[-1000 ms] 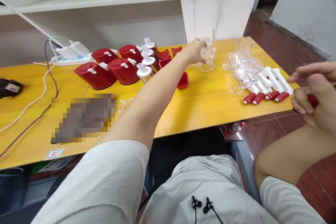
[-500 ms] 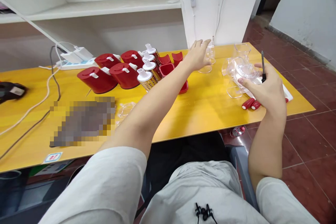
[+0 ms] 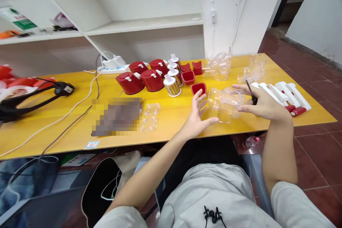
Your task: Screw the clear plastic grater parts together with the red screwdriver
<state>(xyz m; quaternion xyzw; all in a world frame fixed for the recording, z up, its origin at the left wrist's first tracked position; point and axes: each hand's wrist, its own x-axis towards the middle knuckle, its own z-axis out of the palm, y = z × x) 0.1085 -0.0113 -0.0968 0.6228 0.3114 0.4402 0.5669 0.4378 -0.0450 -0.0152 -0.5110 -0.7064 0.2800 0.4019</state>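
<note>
My right hand point(image 3: 263, 104) grips a clear plastic housing point(image 3: 232, 97) with round openings between thumb and fingers. A thin dark screwdriver point(image 3: 251, 92) is tucked in the same hand, its shaft pointing up; part of it is hidden. Just left of the housing, my left hand point(image 3: 197, 115) is open, fingers spread and thumb towards the clear part, holding nothing. Behind it sits a small red square cup point(image 3: 198, 88). Other clear housings point(image 3: 220, 67) stand at the back of the yellow table point(image 3: 171, 123).
Red machine bases point(image 3: 130, 82) and perforated drums point(image 3: 172, 85) with white tops stand left of centre. Two clear rings point(image 3: 149, 124) lie beside a blurred dark patch point(image 3: 117, 115). White parts with red handles point(image 3: 298, 111) lie at right. Cables point(image 3: 88, 92) cross the left side.
My left hand has come back from the far side of the table towards me. The clear housing in my right hand has moved nearer, in front of my body. The view has turned left.
</note>
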